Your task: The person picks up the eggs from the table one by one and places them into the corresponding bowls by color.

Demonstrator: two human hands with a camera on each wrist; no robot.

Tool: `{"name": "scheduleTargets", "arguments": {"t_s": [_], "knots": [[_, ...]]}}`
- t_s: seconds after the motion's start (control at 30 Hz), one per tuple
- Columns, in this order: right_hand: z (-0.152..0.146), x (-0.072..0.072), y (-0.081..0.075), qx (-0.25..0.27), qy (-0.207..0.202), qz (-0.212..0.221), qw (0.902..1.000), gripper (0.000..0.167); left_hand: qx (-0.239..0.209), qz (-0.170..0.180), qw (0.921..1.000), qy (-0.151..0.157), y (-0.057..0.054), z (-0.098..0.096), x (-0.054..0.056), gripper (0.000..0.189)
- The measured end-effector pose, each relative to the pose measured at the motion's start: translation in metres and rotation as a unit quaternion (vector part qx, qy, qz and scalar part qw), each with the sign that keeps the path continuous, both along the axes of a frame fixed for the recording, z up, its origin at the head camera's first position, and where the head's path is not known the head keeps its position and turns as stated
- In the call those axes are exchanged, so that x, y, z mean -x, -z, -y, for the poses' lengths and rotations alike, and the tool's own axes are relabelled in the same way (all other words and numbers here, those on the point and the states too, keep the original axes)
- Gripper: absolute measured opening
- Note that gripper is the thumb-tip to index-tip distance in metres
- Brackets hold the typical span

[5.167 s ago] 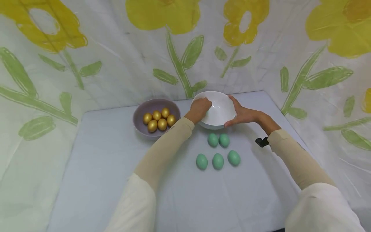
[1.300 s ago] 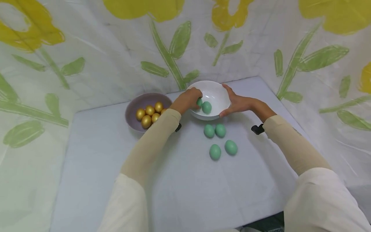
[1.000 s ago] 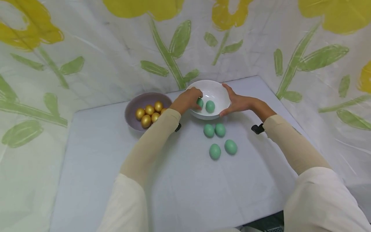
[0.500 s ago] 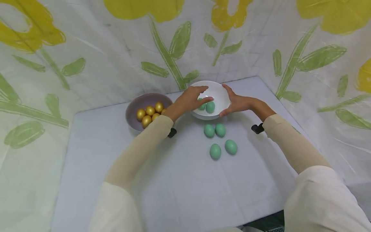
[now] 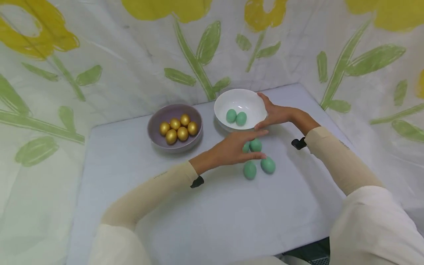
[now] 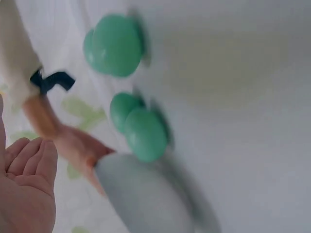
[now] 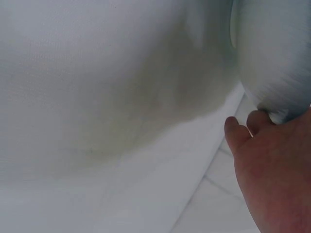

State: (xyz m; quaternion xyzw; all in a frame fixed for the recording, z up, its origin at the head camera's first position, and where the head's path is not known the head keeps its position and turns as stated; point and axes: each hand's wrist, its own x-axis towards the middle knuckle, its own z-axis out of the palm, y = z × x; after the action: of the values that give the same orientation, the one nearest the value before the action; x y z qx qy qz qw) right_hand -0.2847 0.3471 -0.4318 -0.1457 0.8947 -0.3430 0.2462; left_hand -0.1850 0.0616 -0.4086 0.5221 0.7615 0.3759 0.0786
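Observation:
My left hand (image 5: 232,147) hovers over the table with thumb and fingers apart and nothing between them. Close to it lie the green eggs on the cloth: two in front (image 5: 250,170), (image 5: 268,165), and a pair behind, one partly covered by the hand. A white bowl (image 5: 252,105) stands behind them, with two green eggs (image 5: 241,118) side by side inside. My right hand (image 5: 278,113) holds the bowl by its right side, thumb at the front and fingers at the back. The right wrist view shows fingers (image 7: 239,136) against the bowl's outer wall (image 7: 277,58).
A mauve bowl (image 5: 154,129) with several golden eggs (image 5: 182,133) stands left of the white bowl. White cloth covers the table (image 5: 212,217). A flower-printed curtain (image 5: 132,66) hangs right behind the table's back edge.
A green egg from the front row went into the white bowl, making two there. My left hand released it, then moved out and toward me over the table eggs. The right hand stayed.

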Motion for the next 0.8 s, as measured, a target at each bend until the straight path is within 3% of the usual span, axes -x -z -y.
{"name": "scheduleTargets", "arguments": {"t_s": [0.1, 0.37, 0.53, 0.8], "knots": [[-0.001, 0.002, -0.001, -0.01, 0.003, 0.001, 0.9999, 0.144, 0.018, 0.017, 0.9997, 0.008, 0.017, 0.003, -0.015, 0.082], [0.002, 0.0, -0.005, -0.02, 0.015, 0.015, 0.9996, 0.144, 0.059, 0.057, 0.9961, -0.033, 0.056, 0.016, -0.044, 0.085], [0.0, -0.001, -0.004, -0.018, 0.018, 0.012, 0.9996, 0.144, 0.066, 0.047, 0.9956, -0.046, 0.066, 0.017, -0.051, 0.075], [0.002, 0.0, 0.001, -0.021, 0.016, 0.005, 0.9996, 0.144, 0.068, 0.047, 0.9943, -0.067, 0.069, 0.019, -0.053, 0.065]]}}
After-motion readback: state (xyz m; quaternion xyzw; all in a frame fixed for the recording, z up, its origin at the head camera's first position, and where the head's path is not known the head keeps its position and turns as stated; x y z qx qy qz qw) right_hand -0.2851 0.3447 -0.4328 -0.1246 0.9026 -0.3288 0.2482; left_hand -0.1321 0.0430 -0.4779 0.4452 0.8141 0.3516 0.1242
